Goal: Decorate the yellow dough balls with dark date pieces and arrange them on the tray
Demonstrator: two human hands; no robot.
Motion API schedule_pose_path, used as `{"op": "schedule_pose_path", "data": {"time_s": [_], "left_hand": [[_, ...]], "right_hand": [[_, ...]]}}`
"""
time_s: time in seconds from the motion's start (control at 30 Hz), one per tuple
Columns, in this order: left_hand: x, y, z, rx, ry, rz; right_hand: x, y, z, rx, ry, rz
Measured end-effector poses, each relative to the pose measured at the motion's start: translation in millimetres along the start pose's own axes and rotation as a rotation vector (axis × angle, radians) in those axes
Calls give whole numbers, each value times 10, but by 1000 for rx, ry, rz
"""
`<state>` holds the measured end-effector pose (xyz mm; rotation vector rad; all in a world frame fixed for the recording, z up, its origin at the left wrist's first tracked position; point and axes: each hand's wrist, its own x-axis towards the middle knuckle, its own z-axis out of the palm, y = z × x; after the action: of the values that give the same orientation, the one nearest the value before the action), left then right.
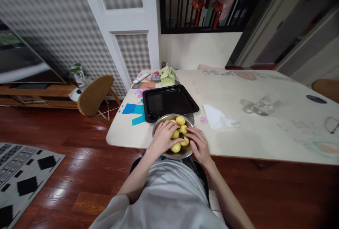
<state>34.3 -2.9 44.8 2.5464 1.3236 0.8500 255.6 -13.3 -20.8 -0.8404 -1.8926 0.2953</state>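
A round metal bowl at the table's near edge holds several yellow potatoes. My left hand reaches in from the left, its fingers curled over one potato and its thumb below it. On the right side of the bowl, my right hand has its fingers and thumb apart, with the fingertips at the potatoes. A small black object lies among them between both hands, too small to name. Parts of the potatoes are hidden under my fingers.
Behind the bowl lies a black baking tray. A green tissue box and a white remote are farther back. White paper and a clear glass lie to the right. A wooden chair stands left of the table.
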Motion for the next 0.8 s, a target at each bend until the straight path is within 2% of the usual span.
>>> {"op": "schedule_pose_path", "data": {"time_s": [0.23, 0.4, 0.57, 0.8], "left_hand": [[11, 106, 11, -10, -49, -36], [17, 115, 30, -84, -93, 23], [1, 123, -9, -63, -137, 124], [-19, 150, -2, -3, -166, 127]], "right_hand": [[9, -11, 0, -5, 1, -12], [-3, 7, 8, -7, 7, -7], [-14, 25, 8, -14, 4, -9], [-5, 16, -1, -12, -3, -18]]}}
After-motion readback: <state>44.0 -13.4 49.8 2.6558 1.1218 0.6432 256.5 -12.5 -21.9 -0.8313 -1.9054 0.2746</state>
